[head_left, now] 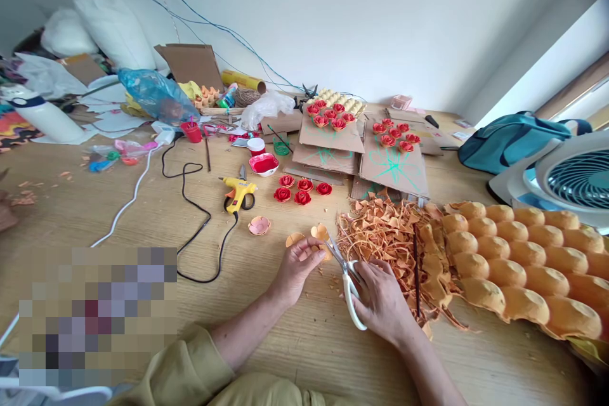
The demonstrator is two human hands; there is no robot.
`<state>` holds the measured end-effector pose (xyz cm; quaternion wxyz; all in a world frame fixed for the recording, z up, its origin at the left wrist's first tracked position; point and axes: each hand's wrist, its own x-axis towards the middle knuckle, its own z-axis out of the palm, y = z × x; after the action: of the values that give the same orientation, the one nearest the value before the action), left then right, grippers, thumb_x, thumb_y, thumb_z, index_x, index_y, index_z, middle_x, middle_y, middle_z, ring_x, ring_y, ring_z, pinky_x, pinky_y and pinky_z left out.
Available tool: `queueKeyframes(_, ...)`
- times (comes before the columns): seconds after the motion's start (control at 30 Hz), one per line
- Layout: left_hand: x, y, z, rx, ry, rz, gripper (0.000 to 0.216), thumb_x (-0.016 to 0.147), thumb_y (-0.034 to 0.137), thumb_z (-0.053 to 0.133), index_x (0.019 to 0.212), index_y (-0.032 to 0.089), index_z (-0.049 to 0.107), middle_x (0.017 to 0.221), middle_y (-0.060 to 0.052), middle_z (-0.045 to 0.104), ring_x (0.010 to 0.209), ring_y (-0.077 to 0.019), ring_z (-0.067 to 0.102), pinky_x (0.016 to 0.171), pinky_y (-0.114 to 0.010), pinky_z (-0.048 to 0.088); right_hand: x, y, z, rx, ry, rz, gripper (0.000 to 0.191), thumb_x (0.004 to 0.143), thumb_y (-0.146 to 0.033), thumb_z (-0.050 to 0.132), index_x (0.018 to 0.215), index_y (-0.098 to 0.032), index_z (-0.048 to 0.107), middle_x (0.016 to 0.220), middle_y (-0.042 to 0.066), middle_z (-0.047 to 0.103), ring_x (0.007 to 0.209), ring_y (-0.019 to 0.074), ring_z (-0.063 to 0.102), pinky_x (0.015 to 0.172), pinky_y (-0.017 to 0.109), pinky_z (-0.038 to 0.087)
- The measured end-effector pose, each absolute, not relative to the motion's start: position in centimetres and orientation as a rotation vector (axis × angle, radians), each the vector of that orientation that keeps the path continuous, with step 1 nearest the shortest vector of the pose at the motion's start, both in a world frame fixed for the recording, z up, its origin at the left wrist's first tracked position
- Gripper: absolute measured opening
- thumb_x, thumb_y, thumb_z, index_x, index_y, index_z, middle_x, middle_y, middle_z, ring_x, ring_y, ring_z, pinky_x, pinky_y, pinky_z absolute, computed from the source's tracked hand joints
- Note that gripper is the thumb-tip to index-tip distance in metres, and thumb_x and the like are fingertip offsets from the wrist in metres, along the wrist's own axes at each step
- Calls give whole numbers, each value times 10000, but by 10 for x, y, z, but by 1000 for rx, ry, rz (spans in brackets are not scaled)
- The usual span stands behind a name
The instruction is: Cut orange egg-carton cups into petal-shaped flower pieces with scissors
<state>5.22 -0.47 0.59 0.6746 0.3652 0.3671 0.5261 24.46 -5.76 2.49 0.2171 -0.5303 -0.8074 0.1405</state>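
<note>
My left hand pinches a small orange flower-shaped piece cut from egg-carton pulp, held just above the wooden floor. My right hand is closed round the white handles of a pair of scissors; the blades point up-left and meet the orange piece. A second cut orange piece lies just left of my fingers. To the right lies a heap of orange trimmings and an orange egg tray.
A yellow glue gun with a black cord lies ahead, beside a pink cup piece, red paper roses and a red paint dish. Cardboard sheets carry more roses. A fan and a teal bag sit right.
</note>
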Motion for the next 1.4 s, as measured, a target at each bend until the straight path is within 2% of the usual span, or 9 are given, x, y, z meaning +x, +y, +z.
queueKeyframes(0.37, 52, -5, -1, 782, 782, 1101, 231, 709, 306, 807, 897, 196, 732, 898, -19, 736, 884, -171, 631, 880, -305, 438, 243, -58, 26, -1446, -2250, 389, 172, 872, -303, 567, 798, -230, 430, 744, 0, 582, 684, 185, 555, 867, 393, 376)
queueKeyframes(0.53, 52, -5, -1, 862, 759, 1067, 182, 751, 309, 778, 889, 198, 741, 901, -32, 733, 926, -188, 627, 918, -323, 432, 242, -57, 26, -1461, -2254, 366, 155, 829, -259, 584, 799, -233, 435, 752, 2, 585, 706, 197, 572, 877, 398, 381)
queueKeyframes(0.73, 53, -7, 6, 855, 740, 1073, 168, 718, 315, 798, 834, 203, 752, 916, -44, 737, 947, -204, 620, 952, -346, 426, 241, -59, 28, -1452, -2252, 347, 145, 796, -243, 590, 819, -233, 447, 772, 10, 586, 726, 207, 568, 901, 421, 383)
queueKeyframes(1.03, 55, -11, 12, 840, 694, 1044, 148, 734, 287, 779, 833, 184, 742, 861, -27, 710, 901, -187, 607, 912, -332, 421, 240, -59, 29, -1396, -2256, 326, 157, 799, -264, 580, 824, -235, 428, 762, 5, 568, 710, 206, 556, 921, 448, 385)
queueKeyframes(1.4, 52, -11, 11, 926, 654, 1025, 126, 783, 299, 753, 847, 191, 747, 907, -35, 706, 906, -189, 610, 915, -342, 431, 241, -61, 30, -1431, -2293, 251, 224, 788, -317, 609, 906, -237, 437, 857, 27, 584, 810, 242, 582, 1028, 513, 305)
